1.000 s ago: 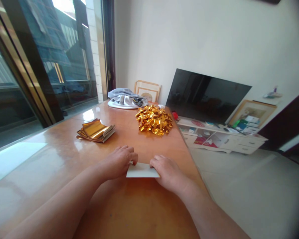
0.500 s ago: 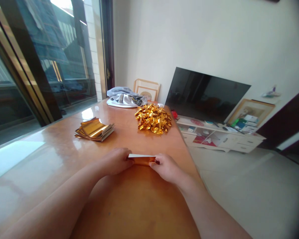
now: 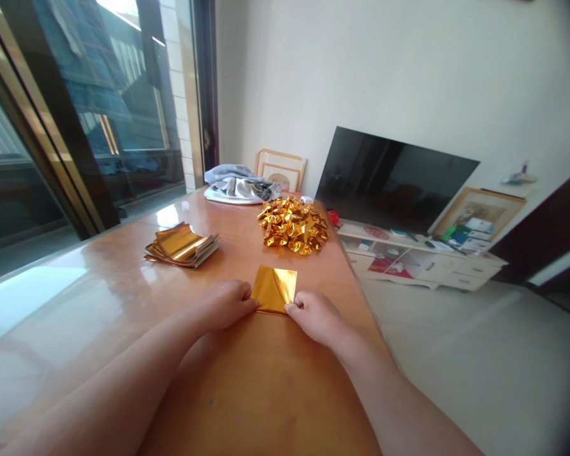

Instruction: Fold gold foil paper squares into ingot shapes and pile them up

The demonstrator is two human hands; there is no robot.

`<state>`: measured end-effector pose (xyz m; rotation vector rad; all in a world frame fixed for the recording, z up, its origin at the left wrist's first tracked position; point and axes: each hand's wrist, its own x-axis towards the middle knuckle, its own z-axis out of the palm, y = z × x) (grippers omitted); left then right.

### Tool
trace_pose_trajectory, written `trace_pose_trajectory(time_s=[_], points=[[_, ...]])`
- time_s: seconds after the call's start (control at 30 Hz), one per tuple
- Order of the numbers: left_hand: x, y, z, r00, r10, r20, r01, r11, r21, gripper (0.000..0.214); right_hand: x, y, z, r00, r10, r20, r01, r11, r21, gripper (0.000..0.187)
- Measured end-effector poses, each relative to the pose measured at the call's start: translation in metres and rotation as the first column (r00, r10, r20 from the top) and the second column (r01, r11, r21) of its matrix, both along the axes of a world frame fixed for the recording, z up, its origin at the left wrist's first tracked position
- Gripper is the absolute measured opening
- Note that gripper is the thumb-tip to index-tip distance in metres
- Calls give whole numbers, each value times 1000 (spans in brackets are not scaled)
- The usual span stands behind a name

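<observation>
Between my hands a sheet of gold foil paper (image 3: pixel 274 288) stands tilted, its shiny side facing me. My left hand (image 3: pixel 228 304) pinches its lower left corner, thumb and fingers closed. At the lower right corner, my right hand (image 3: pixel 312 315) grips the sheet in the same way. A stack of gold foil paper (image 3: pixel 180 246) lies on the table to the left, its sheets slightly curled. Farther off, toward the right edge, sits a heap of folded gold foil pieces (image 3: pixel 293 226).
The glossy wooden table (image 3: pixel 256 392) runs away from me, its right edge beside my right forearm. Bundled cloth (image 3: pixel 240 185) and picture frames (image 3: pixel 281 168) are at the far end. A television (image 3: pixel 394 180) and a low white cabinet (image 3: pixel 427 263) stand beyond, at right.
The foil sheet has swung from showing its pale edge and a narrow gold strip to showing its broad gold face. Both hands stay almost where they were, still gripping it.
</observation>
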<state>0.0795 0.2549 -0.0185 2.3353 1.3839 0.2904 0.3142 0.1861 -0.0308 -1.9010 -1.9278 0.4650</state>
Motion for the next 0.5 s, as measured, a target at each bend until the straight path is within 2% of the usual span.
trace_pose_trajectory(time_s=[0.2,0.5], points=[[2,-1,1,996,-37,-85,41,998,52,32,-1,1,1,997,-18,71,22,999,-47,33],[5,-2,3,990,-46,-130,55,996,65,30,-6,1,5,986,-42,159,54,996,-72,33]])
